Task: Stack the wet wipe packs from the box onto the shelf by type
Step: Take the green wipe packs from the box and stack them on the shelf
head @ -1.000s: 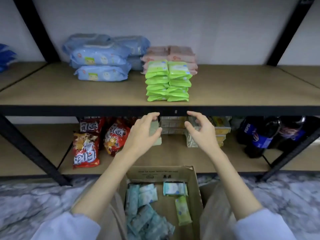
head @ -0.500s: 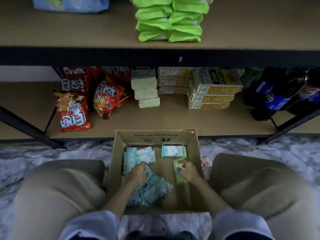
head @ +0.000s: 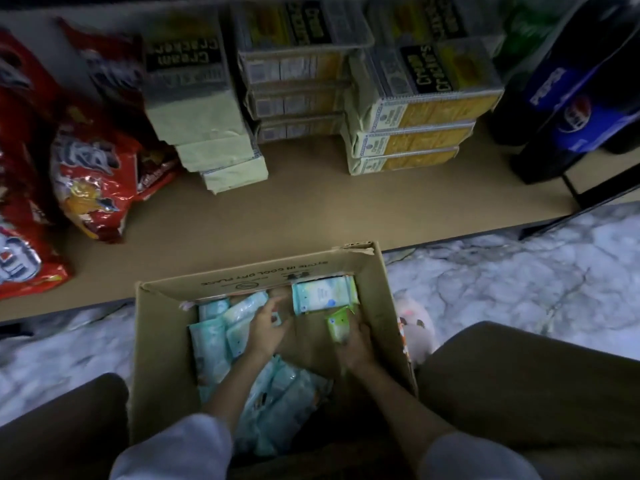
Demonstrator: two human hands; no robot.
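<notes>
Both hands were down inside the box [head: 388, 306] on the floor [head: 502, 282]. Left hand [head: 268, 329] hovered with fingers loosely spread above the pale blue packs [head: 211, 344] piled at the box's left. Right hand [head: 356, 344] gripped a green pack [head: 339, 322], fingers curled round its lower end. One pale pack [head: 323, 297] lay against the far wall. Beyond, on the lower shelf [head: 311, 206]: red snack bags [head: 93, 181], cracker packs [head: 422, 109], cola bottles [head: 575, 109].
</notes>
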